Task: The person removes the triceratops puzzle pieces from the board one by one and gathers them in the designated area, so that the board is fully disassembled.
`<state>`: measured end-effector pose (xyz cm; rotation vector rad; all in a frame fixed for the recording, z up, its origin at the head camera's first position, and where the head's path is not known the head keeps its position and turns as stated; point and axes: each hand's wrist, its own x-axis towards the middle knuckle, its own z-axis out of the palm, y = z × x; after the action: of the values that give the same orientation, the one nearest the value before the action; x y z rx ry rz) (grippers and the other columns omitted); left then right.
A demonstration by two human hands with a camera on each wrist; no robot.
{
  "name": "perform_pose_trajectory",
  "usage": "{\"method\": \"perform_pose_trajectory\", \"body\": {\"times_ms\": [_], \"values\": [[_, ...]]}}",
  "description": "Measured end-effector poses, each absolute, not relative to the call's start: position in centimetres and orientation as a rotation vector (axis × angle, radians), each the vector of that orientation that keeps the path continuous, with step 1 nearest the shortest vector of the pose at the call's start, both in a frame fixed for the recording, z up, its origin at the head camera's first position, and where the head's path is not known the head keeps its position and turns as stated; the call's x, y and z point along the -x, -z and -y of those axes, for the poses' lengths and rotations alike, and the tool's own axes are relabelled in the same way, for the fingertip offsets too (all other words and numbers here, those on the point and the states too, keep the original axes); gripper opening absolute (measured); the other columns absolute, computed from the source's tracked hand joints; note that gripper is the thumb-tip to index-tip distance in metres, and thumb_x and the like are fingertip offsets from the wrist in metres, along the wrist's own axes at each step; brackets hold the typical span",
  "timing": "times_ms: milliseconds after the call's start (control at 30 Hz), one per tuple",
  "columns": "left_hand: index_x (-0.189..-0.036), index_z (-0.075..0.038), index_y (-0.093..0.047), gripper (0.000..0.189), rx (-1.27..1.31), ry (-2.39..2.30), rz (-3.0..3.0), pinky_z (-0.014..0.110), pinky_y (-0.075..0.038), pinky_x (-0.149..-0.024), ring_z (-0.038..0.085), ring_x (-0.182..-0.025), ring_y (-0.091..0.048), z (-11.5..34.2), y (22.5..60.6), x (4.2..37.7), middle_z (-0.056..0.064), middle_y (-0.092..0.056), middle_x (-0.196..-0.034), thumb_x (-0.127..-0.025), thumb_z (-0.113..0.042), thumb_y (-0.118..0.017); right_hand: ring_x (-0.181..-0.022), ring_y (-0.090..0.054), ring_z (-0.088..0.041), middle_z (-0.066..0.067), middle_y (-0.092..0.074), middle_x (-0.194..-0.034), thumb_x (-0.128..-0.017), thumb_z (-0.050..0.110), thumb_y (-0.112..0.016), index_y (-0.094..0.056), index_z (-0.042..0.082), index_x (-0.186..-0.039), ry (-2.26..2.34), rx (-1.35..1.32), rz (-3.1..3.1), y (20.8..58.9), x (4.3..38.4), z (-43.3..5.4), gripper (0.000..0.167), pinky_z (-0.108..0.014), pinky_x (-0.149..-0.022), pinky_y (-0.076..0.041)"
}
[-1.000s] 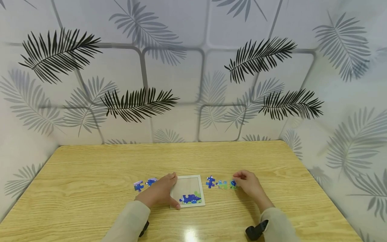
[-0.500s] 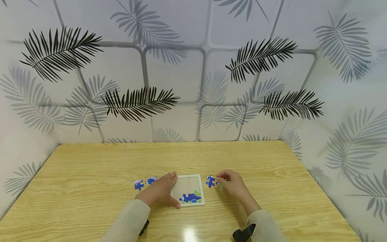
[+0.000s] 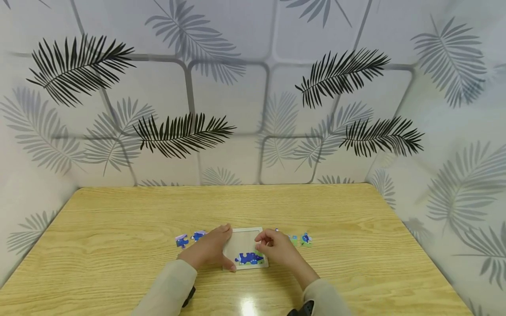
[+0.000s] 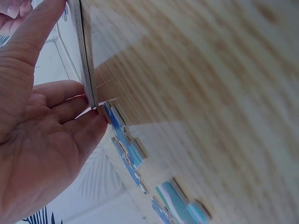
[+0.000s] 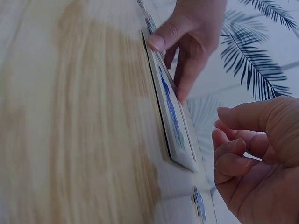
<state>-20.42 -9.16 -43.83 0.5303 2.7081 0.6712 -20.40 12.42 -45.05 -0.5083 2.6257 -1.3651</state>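
A square wooden puzzle tray (image 3: pixel 242 241) lies at the middle of the table, its lower right part filled with joined blue and green puzzle pieces (image 3: pixel 249 258). My left hand (image 3: pixel 207 248) grips the tray's left side, thumb at the near edge and fingers at the far edge. Over the tray's right edge hovers my right hand (image 3: pixel 276 248), fingers loosely bent. In the right wrist view, nothing shows between the thumb and fingers of that right hand (image 5: pixel 261 158). Behind it lie a green piece (image 3: pixel 293 240), a blue-green piece (image 3: pixel 306 239) and a mostly hidden purple-blue piece (image 3: pixel 277 229).
Left of the tray lie a lilac and blue puzzle piece (image 3: pixel 182 241) and another blue piece (image 3: pixel 198 235), partly beside the left hand. The wooden table (image 3: pixel 130 224) ends at a leaf-patterned wall (image 3: pixel 245 101).
My right hand has moved left from the blue-green piece, past the other loose pieces, to the tray's right edge. The left hand and tray have stayed put.
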Motion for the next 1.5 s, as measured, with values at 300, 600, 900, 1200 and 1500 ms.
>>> {"method": "perform_pose_trajectory", "body": {"times_ms": [300,600,900,1200,1500], "values": [[-0.143,0.007,-0.033,0.103,-0.543,-0.672,-2.693,0.046,-0.024,-0.112,0.035,-0.139,-0.025,9.1,43.6,20.3,0.018,-0.028,-0.151,-0.065,-0.038,-0.086,-0.063,-0.044,-0.011,0.001,-0.052,-0.075,-0.084,0.005,-0.067,-0.066,0.001,-0.095,1.264,0.601,-2.588,45.1,19.7,-10.7,0.011,-0.021,-0.053,-0.038],[-0.142,0.007,-0.033,0.102,-0.556,-0.664,-2.697,0.046,-0.025,-0.111,0.035,-0.139,-0.026,9.1,43.5,20.3,0.019,-0.028,-0.151,-0.066,-0.037,-0.085,-0.061,-0.044,-0.01,0.002,-0.05,-0.069,-0.081,0.001,-0.07,-0.065,0.001,-0.089,1.158,0.606,-2.607,45.4,19.6,-10.1,0.01,-0.021,-0.054,-0.038],[-0.143,0.007,-0.033,0.104,-0.565,-0.663,-2.704,0.045,-0.026,-0.111,0.035,-0.139,-0.026,9.1,43.7,20.4,0.019,-0.028,-0.151,-0.065,-0.038,-0.085,-0.066,-0.045,-0.011,0.002,-0.05,-0.072,-0.079,0.002,-0.072,-0.064,0.004,-0.086,1.103,0.627,-2.638,45.8,19.5,-10.0,0.011,-0.023,-0.059,-0.039],[-0.142,0.008,-0.034,0.104,-0.573,-0.663,-2.717,0.046,-0.027,-0.111,0.036,-0.139,-0.026,9.3,43.8,20.4,0.02,-0.029,-0.15,-0.064,-0.038,-0.086,-0.066,-0.045,-0.01,0.002,-0.05,-0.072,-0.08,0.003,-0.072,-0.063,0.004,-0.086,1.083,0.648,-2.643,45.8,19.6,-10.0,0.011,-0.023,-0.059,-0.039],[-0.142,0.008,-0.034,0.104,-0.572,-0.67,-2.712,0.046,-0.026,-0.111,0.035,-0.139,-0.026,9.3,44.0,20.6,0.02,-0.029,-0.151,-0.064,-0.038,-0.086,-0.065,-0.044,-0.01,0.002,-0.048,-0.071,-0.08,0.002,-0.072,-0.061,0.005,-0.087,1.102,0.649,-2.633,45.7,19.4,-10.0,0.014,-0.023,-0.058,-0.038]]}}
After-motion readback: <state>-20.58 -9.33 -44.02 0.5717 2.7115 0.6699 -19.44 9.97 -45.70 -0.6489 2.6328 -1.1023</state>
